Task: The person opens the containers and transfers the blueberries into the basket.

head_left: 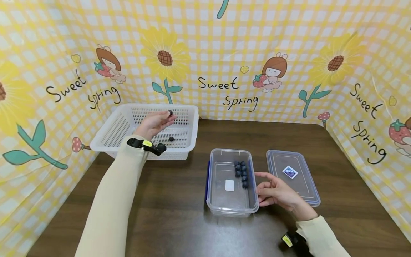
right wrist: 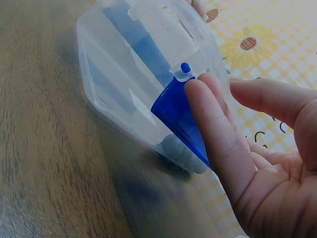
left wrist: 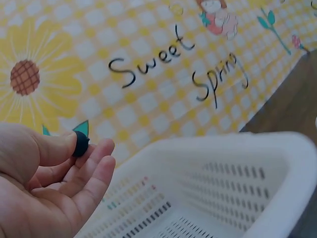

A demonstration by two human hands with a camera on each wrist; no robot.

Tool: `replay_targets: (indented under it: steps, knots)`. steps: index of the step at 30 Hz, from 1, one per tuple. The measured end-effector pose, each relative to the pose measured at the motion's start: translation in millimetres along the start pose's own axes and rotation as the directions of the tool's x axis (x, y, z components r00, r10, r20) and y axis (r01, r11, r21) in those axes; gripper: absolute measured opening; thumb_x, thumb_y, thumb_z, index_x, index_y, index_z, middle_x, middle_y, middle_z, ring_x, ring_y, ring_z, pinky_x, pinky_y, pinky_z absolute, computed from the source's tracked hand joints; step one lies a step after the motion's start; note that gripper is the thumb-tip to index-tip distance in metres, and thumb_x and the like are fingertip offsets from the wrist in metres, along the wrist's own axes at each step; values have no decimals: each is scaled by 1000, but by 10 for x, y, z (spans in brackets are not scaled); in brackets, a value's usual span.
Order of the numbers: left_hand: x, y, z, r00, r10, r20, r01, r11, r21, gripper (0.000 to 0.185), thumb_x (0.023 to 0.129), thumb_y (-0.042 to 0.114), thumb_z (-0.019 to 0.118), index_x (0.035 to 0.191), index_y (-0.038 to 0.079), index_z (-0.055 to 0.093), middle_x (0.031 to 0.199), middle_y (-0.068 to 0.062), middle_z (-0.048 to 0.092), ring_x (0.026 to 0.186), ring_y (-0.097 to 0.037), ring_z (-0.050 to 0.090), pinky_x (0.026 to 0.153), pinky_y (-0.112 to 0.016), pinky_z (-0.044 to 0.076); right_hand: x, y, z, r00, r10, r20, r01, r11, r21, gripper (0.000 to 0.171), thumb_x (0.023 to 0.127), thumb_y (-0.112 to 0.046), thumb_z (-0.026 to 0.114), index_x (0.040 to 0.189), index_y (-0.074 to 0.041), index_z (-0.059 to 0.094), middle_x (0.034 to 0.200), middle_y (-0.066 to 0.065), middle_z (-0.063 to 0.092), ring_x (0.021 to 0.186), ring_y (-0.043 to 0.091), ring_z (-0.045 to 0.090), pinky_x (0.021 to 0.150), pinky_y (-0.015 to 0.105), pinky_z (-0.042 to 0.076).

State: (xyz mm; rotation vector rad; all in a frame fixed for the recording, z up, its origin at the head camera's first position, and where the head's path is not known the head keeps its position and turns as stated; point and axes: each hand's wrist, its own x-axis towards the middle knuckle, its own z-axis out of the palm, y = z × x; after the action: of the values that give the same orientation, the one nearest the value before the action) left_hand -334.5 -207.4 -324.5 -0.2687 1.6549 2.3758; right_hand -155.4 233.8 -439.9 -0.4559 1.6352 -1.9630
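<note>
My left hand (head_left: 154, 124) is over the white slotted basket (head_left: 174, 155), pinching a blueberry (left wrist: 80, 144) between thumb and fingers, palm turned up. Another blueberry (head_left: 171, 139) lies on the basket's floor. In the middle of the table stands a clear plastic food container (head_left: 231, 210). Several blueberries (head_left: 244, 175) are lined up inside it along the right side. The fingers of my right hand (head_left: 277, 192) rest against the container's right side. In the right wrist view they lie by its blue side latch (right wrist: 181, 116), loosely bent rather than gripping.
A clear lid (head_left: 290, 189) with a blue-and-white label lies flat on the brown table (head_left: 173, 214), right of the container and partly behind the right hand. Yellow checked cloth (head_left: 224, 50) encloses the table at the back and both sides.
</note>
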Motion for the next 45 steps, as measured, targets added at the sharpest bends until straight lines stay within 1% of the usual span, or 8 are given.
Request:
replay_targets:
  steps: [3,9,15,23,28,32,41,45]
  knots:
    - [13,21,-75,1000,2,-30,-3,1000,-28,45,101,3,54,145,-2,42,101,-8,69,112,-18,64,106,-30,45,1,-1,5,1000,4,-3,-4,1000,0,73,95,5,60,147,13,8,93,5,68,75,17,70,69,35,62]
    - [63,64,-185,996,7,-84,-11,999,-48,13,101,7,55,113,4,57,94,-7,70,115,-18,61,102,-28,49,-1,-4,8,1000,5,-3,-5,1000,-6,73,95,6,59,147,13,8,93,5,68,74,17,70,69,35,62]
    - [120,53,-232,990,4,-142,-22,992,-126,16,98,6,59,114,2,60,85,-7,69,105,-17,65,103,-29,48,2,-7,3,1000,8,-5,-8,1000,-2,72,96,6,59,147,12,10,93,5,68,74,17,70,69,34,62]
    - [163,-4,-220,970,-9,-245,-29,988,-151,25,96,15,66,118,6,63,109,-9,63,110,-18,65,96,-28,53,-6,-6,0,1000,-3,5,3,1000,6,71,96,6,58,147,13,8,94,5,68,75,17,71,69,34,62]
    - [160,-1,-163,957,-30,-289,-18,987,-159,33,96,18,67,127,8,60,119,-8,60,118,-19,61,98,-28,52,-8,-6,1,1000,1,-2,-1,1000,2,72,96,6,57,147,13,7,94,5,68,75,17,71,69,35,62]
    - [153,-8,-152,955,-39,-295,-13,985,-171,42,97,18,65,136,8,55,125,-9,56,126,-21,55,100,-28,50,-6,-8,-1,1000,3,-1,-3,1000,1,72,96,6,57,147,13,7,93,4,68,75,17,70,69,35,62]
    - [148,-41,-197,960,-71,-270,24,984,-175,54,98,20,64,148,10,46,146,-10,47,132,-22,51,99,-28,51,-10,-3,-9,1000,3,1,-3,1000,-5,72,96,6,57,147,12,8,94,5,67,75,18,71,69,35,62]
    - [143,-42,-165,964,-81,-255,38,985,-170,51,97,20,65,145,10,48,140,-10,51,133,-23,50,101,-30,50,-4,7,-14,1000,11,-5,-11,1000,-8,72,96,6,57,147,12,8,94,5,67,75,18,71,69,35,63]
